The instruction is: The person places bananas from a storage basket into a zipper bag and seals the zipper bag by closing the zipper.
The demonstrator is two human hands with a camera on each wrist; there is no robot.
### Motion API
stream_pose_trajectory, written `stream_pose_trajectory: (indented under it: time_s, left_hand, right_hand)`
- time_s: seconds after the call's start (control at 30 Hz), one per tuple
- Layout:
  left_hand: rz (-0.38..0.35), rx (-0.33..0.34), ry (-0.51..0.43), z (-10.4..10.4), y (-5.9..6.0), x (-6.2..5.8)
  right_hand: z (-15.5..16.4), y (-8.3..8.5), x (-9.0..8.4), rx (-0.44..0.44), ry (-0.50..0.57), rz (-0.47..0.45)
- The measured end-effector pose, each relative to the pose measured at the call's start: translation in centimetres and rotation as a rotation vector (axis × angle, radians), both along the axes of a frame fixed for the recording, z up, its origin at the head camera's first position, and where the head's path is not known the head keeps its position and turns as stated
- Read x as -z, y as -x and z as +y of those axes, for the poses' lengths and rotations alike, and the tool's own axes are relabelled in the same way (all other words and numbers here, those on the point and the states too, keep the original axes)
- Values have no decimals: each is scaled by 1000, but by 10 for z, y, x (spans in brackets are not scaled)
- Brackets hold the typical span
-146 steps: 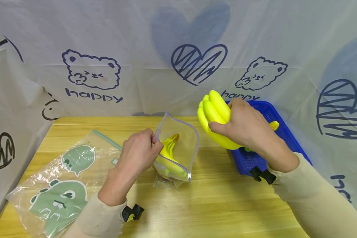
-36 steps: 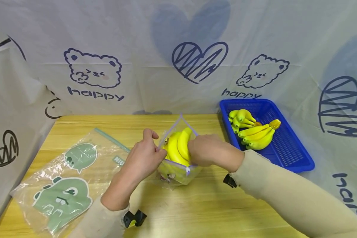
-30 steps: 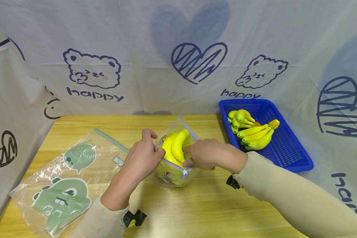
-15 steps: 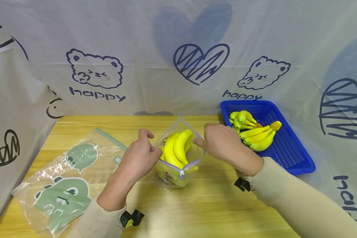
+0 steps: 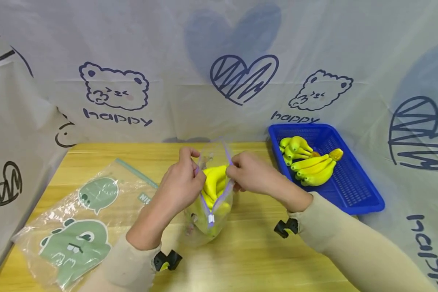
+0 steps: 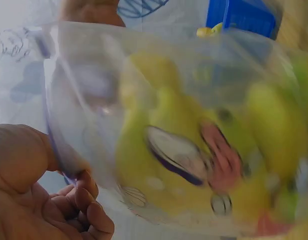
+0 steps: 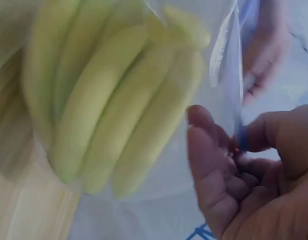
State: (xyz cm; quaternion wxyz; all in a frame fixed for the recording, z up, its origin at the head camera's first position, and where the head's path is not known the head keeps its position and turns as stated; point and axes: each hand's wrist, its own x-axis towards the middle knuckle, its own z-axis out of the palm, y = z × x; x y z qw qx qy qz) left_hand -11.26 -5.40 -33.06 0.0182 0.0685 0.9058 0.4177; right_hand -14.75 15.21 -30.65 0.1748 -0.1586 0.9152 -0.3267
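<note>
A clear zip-top bag [image 5: 208,202] holding 2 yellow banana bunches [image 5: 214,184] stands mid-table. The left hand [image 5: 180,184] and right hand [image 5: 250,177] each pinch 1 side of its open mouth, nearly together. Sealing seems underway; next, press the zipper closed. Behind, a blue basket [image 5: 350,190] holds more bananas [image 5: 315,166].

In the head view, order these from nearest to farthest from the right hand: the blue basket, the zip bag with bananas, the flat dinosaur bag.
From the right hand:
1. zip bag with bananas, pinched at its top edge, table centre.
2. blue basket, to its right, apart from the hand.
3. flat dinosaur bag, far left, beyond the left hand.
</note>
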Motion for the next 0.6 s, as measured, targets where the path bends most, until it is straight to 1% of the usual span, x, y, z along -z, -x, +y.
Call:
stream_pose_trajectory:
  time_s: [0.07,0.1,0.13,0.23,0.33,0.4,0.43,0.53,0.6]
  left_hand:
    - [14,-31,7,-7,1,0]
    - [16,-38,7,-9,2,0]
    - [10,-35,4,-11,2,0]
    - [-31,11,5,-11,3,1]
    - [-89,64,5,-8,4,5]
    - [-101,60,3,-7,4,7]
    - [-97,49,0,-7,4,8]
    - [-66,9,-2,-8,3,9]
    - [-54,-2,-20,-8,2,7]
  right_hand:
    - [2,3,-1,65,133,-32]
    - [3,4,0,92,177,-35]
    - [3,5,1,109,199,-27]
    - [1,8,8,110,164,22]
    - [-2,10,16,96,50,83]
    - [-5,11,19,91,9,102]
    - [-6,11,19,91,7,106]
    - [-8,10,16,98,53,105]
    - [-9,11,13,109,87,120]
